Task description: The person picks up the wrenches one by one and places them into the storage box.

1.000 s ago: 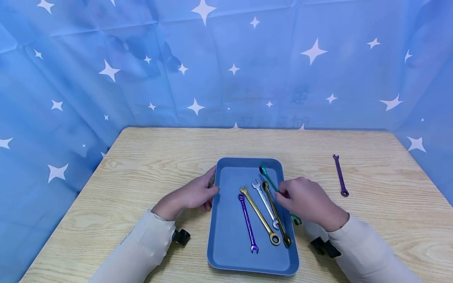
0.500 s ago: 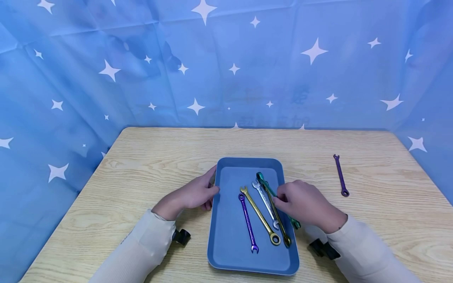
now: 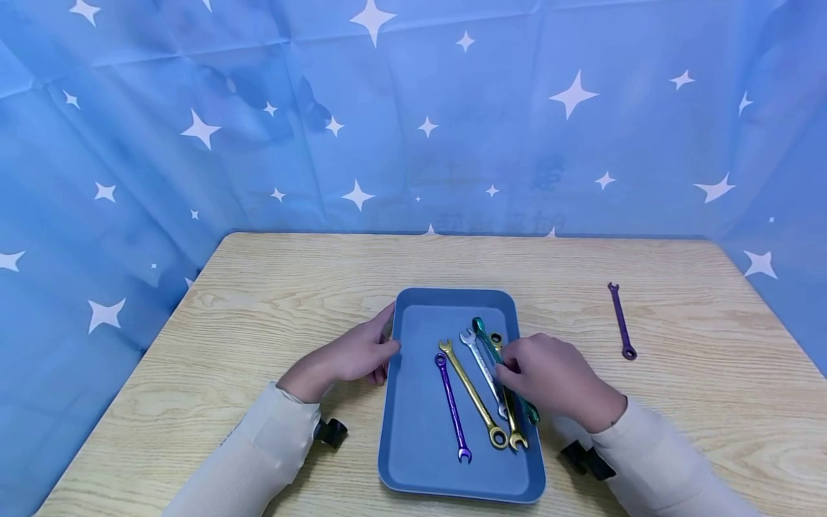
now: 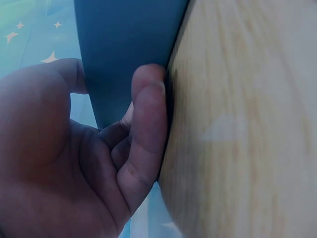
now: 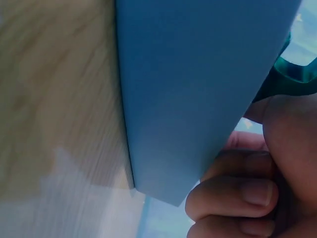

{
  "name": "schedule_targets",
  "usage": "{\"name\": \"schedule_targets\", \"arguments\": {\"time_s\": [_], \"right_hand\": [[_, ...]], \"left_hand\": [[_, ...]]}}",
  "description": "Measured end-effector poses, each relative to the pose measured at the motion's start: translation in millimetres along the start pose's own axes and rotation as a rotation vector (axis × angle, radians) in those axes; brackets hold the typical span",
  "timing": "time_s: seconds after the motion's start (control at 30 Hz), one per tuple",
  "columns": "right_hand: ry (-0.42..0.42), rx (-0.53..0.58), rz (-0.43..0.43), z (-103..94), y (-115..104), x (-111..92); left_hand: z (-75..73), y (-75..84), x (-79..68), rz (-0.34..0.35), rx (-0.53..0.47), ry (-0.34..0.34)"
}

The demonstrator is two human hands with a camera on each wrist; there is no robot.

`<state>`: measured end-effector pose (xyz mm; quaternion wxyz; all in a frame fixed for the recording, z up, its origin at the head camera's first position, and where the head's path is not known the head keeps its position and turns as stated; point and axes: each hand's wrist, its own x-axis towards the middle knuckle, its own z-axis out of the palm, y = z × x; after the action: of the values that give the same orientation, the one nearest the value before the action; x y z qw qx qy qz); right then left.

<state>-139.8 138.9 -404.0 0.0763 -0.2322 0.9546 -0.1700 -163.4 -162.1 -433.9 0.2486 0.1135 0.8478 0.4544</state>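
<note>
My left hand (image 3: 358,352) holds the left wall of the blue tray (image 3: 413,459), its thumb at the rim and its fingers against the outer side in the left wrist view. Over the tray's right rim, my right hand (image 3: 552,377) grips a green combination wrench (image 3: 479,327) by its middle. The wrench slants across the right part of the tray, overlapping a gold wrench (image 3: 517,439) and close to a silver wrench (image 3: 481,362). To their left lie a longer gold wrench (image 3: 474,395) and a purple wrench (image 3: 454,409). In the right wrist view, the wrench end (image 5: 297,72) shows beyond the tray wall.
A dark purple wrench (image 3: 622,322) lies on the wooden table (image 3: 291,273) to the right of the tray. Blue cloth (image 3: 400,143) with white stars hangs behind the table and along its sides.
My right hand has moved slightly left and toward me, bringing the green wrench further into the tray. The gold wrench beneath it has shifted and turned over. My left hand stays put.
</note>
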Motion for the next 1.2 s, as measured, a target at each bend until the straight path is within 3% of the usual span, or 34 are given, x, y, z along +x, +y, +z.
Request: {"name": "schedule_targets", "arguments": {"time_s": [0.77,1.2], "right_hand": [[0.061,-0.103,-0.004,13.7,-6,0],[0.054,-0.120,-0.006,14.2,-7,0]], "left_hand": [[-0.5,-2.5,0.5,-0.002,0.001,-0.001],[-0.4,-2.6,1.1,0.000,0.007,-0.005]]}}
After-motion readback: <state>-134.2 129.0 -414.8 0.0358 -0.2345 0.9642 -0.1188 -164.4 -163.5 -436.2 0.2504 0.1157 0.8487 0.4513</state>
